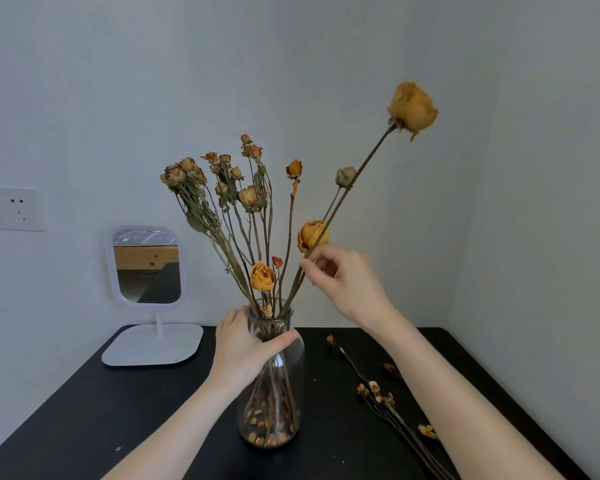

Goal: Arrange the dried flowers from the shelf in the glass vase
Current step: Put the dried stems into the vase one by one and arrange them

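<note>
Black bench (84, 427) fills the lower view, and near its middle stands the glass vase (281, 393), clear, narrow at the neck and flaring to a wide base where loose dried petals lie heaped; out of its mouth fans a bunch of dried flowers (250, 197), thin brown stems with faded orange and tan rose heads, small buds high up, two fuller orange blooms lower down; one long rose (413, 107) leans far to the right, its big yellow head well above the rest, its stem slanting down toward the neck; the left hand (246, 344) wraps the vase's neck from the left, thumb across the front of the glass; the right hand (343, 282) is raised just right of the bunch, above the vase's mouth, pinching the long rose's stem between thumb and forefinger, other fingers loosely curled; both forearms reach in from the bottom edge; more dried stems (374, 389) lie flat on the bench right of the vase; a white standing mirror (146, 265) sits back left.
</note>
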### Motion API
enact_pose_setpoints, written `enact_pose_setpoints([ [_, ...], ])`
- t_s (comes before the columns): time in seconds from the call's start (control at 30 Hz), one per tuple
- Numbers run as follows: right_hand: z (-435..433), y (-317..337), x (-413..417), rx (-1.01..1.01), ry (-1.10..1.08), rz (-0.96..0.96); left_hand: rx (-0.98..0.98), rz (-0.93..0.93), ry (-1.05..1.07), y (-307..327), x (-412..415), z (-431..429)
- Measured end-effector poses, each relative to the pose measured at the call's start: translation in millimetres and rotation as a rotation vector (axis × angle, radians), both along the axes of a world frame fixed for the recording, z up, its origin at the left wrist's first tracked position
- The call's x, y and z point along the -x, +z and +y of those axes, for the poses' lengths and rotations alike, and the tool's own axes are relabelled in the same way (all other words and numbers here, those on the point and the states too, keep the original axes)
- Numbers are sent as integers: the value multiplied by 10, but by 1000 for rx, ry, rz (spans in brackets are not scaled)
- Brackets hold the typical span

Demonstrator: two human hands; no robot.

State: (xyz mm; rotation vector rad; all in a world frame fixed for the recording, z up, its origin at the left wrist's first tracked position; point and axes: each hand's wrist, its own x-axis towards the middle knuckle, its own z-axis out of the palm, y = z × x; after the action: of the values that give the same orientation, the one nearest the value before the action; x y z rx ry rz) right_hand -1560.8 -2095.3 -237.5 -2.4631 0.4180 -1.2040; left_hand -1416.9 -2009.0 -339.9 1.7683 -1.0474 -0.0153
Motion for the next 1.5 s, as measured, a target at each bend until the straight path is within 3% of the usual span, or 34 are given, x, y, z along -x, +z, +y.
enact_pose_setpoints([
  [0.17, 34, -152, -94, -19, -54, 229, -5, -9, 8, 3, 17, -3],
  [0.43, 89, -84, -56, -333, 127, -101, 6, 16, -5, 9, 17, 12],
  [0.57, 116, -155, -89, -239, 80, 21, 4, 18, 5, 5, 9, 8],
  [0.77, 145, -132, -148, -308, 120, -40, -13, 2, -1, 15, 12, -2],
  [1.0, 156, -116, -151, -247, 103, -121, -3, 7, -2, 2, 4, 5],
  [1.5, 154, -172, -62, -372, 107, -79, 45, 93, 16, -8, 106, 27],
])
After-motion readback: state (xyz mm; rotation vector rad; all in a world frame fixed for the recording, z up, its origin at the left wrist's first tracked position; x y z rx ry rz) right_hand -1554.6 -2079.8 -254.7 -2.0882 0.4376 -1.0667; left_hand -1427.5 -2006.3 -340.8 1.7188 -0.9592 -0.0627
